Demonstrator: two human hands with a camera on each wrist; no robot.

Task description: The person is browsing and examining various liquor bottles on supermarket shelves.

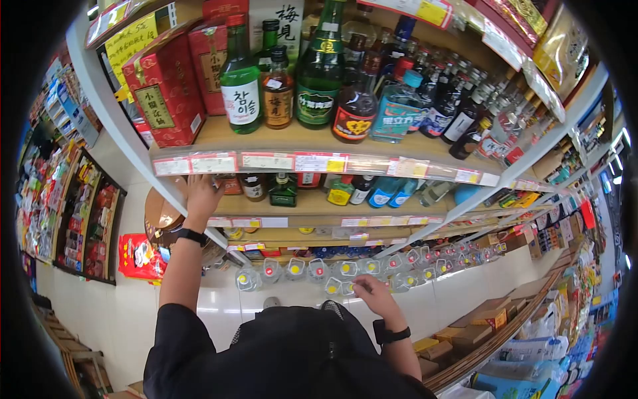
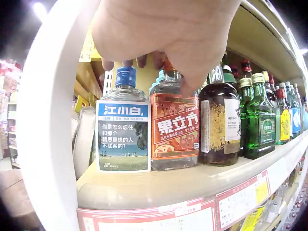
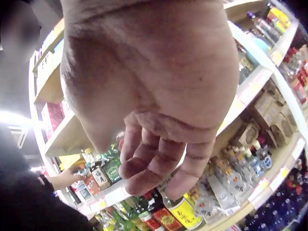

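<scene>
At the left end of the second shelf, my left hand [image 2: 163, 33] reaches down over the bottle tops. Its thumb lies along the right side of the neck of an orange-labelled liquor bottle [image 2: 175, 130], and fingertips come down behind and left of the cap, gripping it there. That bottle stands upright on the shelf. Left of it is a clear liquor bottle with a blue cap [image 2: 124, 130], below the spread outer fingers; to the right, a dark bottle [image 2: 220, 125]. My right hand [image 1: 377, 296] hangs in front of the shelves, fingers loosely curled, holding nothing.
Green bottles [image 2: 260, 118] continue rightward along this shelf. Above, the upper shelf carries red boxes [image 1: 166, 90] and a tall green bottle [image 1: 240, 83]. A white upright post [image 2: 53, 120] borders the left side. Several large clear jugs [image 1: 345, 268] stand on the floor.
</scene>
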